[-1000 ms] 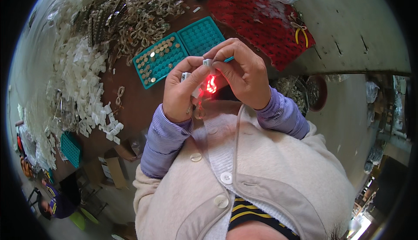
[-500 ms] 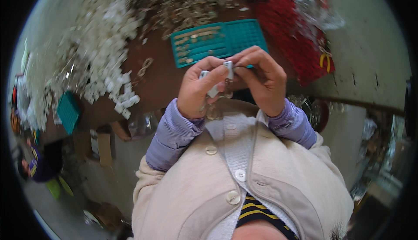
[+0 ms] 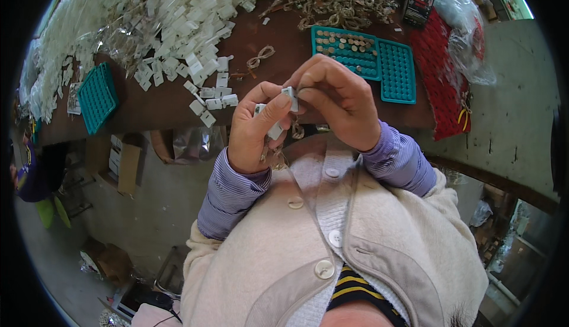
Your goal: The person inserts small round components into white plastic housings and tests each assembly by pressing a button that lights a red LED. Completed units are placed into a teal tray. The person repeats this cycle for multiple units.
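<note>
My left hand [image 3: 248,140] is closed around several small white plastic cases. One white case [image 3: 289,94] stands up between its thumb and fingers, and another white case [image 3: 275,130] shows lower in the grip. Thin coiled cord [image 3: 276,160] dangles below the palm. My right hand [image 3: 349,104] is pinched against the upper case's right side; whatever its fingertips hold is too small to make out. Just beyond the hands lies a teal tray [image 3: 397,72] with rows of round pockets, and small round metal discs [image 3: 342,42] sit in its left half.
A large heap of white plastic cases [image 3: 192,30] covers the table's left side. Tangled bundled cords [image 3: 341,1] lie at the back. Teal stacked trays [image 3: 96,99] stand at the left edge. Red cloth [image 3: 441,72], clear plastic bags [image 3: 468,36] and yellow-handled pliers [image 3: 463,116] are at the right.
The view has swung left, so the table items appear further right. Both hands keep the upper white case between them, with only slight finger movement.
</note>
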The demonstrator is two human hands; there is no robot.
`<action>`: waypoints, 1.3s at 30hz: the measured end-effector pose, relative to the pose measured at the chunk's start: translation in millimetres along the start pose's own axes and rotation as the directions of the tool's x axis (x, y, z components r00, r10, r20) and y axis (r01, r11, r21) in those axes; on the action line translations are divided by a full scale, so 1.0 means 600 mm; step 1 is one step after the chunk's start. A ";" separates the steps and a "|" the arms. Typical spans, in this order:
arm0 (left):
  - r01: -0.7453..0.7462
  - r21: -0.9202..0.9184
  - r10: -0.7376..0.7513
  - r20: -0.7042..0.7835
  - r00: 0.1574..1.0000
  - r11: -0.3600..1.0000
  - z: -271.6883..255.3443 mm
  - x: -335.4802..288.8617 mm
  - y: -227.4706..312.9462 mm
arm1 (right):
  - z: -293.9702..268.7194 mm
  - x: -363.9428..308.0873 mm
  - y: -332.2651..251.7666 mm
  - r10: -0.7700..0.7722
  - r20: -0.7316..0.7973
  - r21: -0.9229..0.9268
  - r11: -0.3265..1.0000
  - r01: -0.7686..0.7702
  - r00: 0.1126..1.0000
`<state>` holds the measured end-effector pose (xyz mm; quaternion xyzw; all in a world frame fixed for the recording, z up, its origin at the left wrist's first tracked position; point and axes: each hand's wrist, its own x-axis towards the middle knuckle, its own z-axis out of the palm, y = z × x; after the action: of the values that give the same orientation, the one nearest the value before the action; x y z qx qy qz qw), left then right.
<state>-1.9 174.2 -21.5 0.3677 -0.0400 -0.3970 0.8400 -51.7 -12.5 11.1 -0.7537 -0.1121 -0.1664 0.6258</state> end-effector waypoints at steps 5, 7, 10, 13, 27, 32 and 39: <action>-0.114 -0.074 0.114 -0.010 0.993 0.991 -0.048 -0.027 0.020 | 0.043 0.041 0.027 -0.126 0.123 -0.170 0.975 0.146 0.984; -0.194 -0.105 0.185 -0.090 0.979 0.975 -0.068 -0.039 0.032 | 0.056 0.065 0.056 -0.142 0.119 -0.295 0.940 0.172 0.983; -0.293 -0.141 0.290 -0.042 0.956 0.946 -0.091 -0.046 0.055 | 0.077 0.094 0.097 -0.159 0.244 -0.698 0.656 0.287 0.957; -0.260 -0.217 0.235 -0.134 0.963 0.941 -0.089 -0.048 0.068 | 0.078 0.095 0.103 -0.232 0.256 -0.640 0.687 0.344 0.939; -0.372 0.752 0.548 0.018 0.836 0.544 0.089 0.003 -0.004 | -0.080 -0.050 -0.009 0.354 0.104 0.225 0.902 -0.369 0.929; -0.301 0.747 0.487 -0.035 0.872 0.592 0.098 0.000 -0.051 | -0.091 -0.064 -0.018 -0.191 0.071 -0.575 0.794 0.197 0.979; -0.294 0.956 0.607 0.229 0.761 0.009 0.032 -0.035 0.004 | -0.061 -0.060 0.004 -0.130 0.088 -0.529 0.834 0.157 0.988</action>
<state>-21.4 178.5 -1.4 0.8195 -0.2901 0.0638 0.4901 -87.9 -47.5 0.6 -0.8913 -0.1325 -0.2190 0.3743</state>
